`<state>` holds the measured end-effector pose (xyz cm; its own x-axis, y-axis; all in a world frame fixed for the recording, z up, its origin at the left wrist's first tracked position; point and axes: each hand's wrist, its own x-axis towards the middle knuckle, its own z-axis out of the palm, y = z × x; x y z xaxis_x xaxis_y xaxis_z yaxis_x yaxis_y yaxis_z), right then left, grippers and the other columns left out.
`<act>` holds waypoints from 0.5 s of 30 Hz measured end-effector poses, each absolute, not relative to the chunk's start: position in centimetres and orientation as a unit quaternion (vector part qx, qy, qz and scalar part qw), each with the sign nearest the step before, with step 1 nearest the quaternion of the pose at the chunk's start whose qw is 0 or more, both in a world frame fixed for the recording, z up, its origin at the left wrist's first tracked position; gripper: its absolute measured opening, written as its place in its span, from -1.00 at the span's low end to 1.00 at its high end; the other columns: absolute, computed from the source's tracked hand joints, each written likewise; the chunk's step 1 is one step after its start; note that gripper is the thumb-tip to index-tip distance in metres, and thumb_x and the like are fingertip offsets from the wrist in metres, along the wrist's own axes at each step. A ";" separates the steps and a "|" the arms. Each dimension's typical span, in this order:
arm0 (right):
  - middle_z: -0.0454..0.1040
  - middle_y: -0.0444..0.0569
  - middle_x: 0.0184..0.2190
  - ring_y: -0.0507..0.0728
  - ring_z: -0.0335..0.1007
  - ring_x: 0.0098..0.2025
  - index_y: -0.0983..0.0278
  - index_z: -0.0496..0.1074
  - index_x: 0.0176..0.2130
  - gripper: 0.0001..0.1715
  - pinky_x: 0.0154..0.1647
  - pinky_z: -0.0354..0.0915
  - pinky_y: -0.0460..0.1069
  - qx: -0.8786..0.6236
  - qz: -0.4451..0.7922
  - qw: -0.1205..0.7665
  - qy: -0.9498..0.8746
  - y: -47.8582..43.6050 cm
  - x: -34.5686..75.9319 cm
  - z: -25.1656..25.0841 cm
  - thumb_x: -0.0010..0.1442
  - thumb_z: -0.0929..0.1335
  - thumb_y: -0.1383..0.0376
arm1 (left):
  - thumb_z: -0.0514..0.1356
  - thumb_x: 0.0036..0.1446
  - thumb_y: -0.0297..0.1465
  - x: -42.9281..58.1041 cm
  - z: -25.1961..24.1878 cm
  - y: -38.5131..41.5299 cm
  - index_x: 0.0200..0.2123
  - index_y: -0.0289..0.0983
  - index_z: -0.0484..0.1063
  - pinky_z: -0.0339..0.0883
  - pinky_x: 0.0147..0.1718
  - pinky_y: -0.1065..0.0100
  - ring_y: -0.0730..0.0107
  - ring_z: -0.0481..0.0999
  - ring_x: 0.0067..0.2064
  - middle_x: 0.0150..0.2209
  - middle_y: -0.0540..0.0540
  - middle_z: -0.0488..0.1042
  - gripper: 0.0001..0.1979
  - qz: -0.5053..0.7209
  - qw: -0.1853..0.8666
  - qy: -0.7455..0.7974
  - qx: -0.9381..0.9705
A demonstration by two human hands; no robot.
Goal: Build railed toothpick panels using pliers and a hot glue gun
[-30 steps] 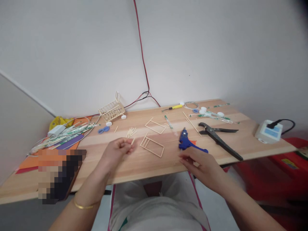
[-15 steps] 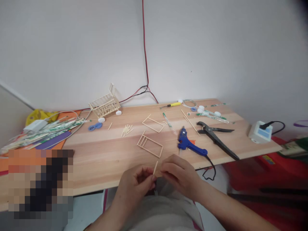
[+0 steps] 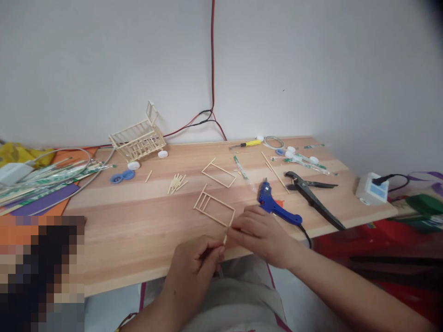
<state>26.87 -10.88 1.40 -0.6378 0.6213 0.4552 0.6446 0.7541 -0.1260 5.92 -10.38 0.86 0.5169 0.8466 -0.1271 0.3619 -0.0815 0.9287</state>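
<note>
Both of my hands meet at the near edge of the wooden table. My left hand is closed in a pinch on a short wooden stick. My right hand is closed too, its fingertips on the upper end of the same stick. Just beyond the hands lies a rectangular stick frame, and a second frame lies farther back. A blue glue gun rests right beside my right hand.
Black pliers, a yellow screwdriver and white caps lie at the right back. A small pile of cut sticks and a stick cart model sit at the left, beside wrapped sticks and coloured paper. A white power box is at the right edge.
My hands came together from apart at the table's near edge, and both now pinch one short stick. The camera view has shifted slightly left and upward.
</note>
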 end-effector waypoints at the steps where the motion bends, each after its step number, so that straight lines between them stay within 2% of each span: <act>1: 0.48 -0.02 -0.31 0.07 0.28 -0.28 0.29 0.43 -0.16 -0.80 -0.20 0.16 0.02 -0.356 -0.031 0.236 -0.904 -9.8 27.0 1.6 0.29 0.24 0.41 | 0.06 0.20 -0.37 5.7 0.8 -10.1 -0.41 -0.24 0.47 0.25 -0.42 0.39 0.39 0.43 -0.45 -0.52 -0.02 0.46 -0.78 0.252 0.452 0.423 0.743; 4: 0.47 -0.04 -0.29 0.07 0.28 -0.27 0.26 0.45 -0.17 -0.78 -0.20 0.14 0.01 -0.375 -0.040 0.227 -0.898 -6.7 26.9 1.4 0.31 0.22 0.38 | 0.01 0.25 -0.41 5.4 0.1 -9.1 -0.38 -0.27 0.45 0.29 -0.38 0.34 0.33 0.43 -0.36 -0.41 -0.09 0.49 -0.75 0.288 0.285 0.388 0.828; 8: 0.46 -0.05 -0.31 0.06 0.27 -0.28 0.25 0.46 -0.23 -0.76 -0.20 0.11 0.00 -0.369 -0.030 0.192 -0.909 -4.1 26.5 0.2 0.31 0.22 0.39 | 0.02 0.24 -0.47 5.6 -1.2 -8.0 -0.21 -0.35 0.46 0.40 -0.26 0.23 0.24 0.46 -0.23 -0.18 -0.21 0.52 -0.78 0.304 0.149 0.349 0.874; 12: 0.46 -0.04 -0.31 0.08 0.25 -0.26 0.26 0.46 -0.28 -0.77 -0.18 0.08 0.02 -0.362 -0.016 0.161 -0.918 -3.7 26.0 -0.2 0.31 0.23 0.38 | 0.01 0.22 -0.54 5.8 -2.2 -7.5 -0.14 -0.43 0.44 0.42 -0.20 0.19 0.22 0.48 -0.20 -0.10 -0.27 0.52 -0.76 0.287 0.088 0.312 0.901; 15: 0.46 -0.04 -0.30 0.08 0.25 -0.25 0.27 0.46 -0.26 -0.77 -0.19 0.07 0.03 -0.358 -0.010 0.159 -0.920 -3.8 25.8 -0.1 0.32 0.23 0.35 | 0.02 0.22 -0.54 5.7 -2.7 -7.5 -0.17 -0.42 0.47 0.40 -0.17 0.15 0.17 0.48 -0.10 -0.08 -0.27 0.53 -0.76 0.259 0.067 0.292 0.918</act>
<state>25.79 -3.84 -0.13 -0.6930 0.6556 0.2998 0.6617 0.7435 -0.0964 5.74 -7.54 -2.69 0.6951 0.5709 0.4369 0.5018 -0.8205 0.2738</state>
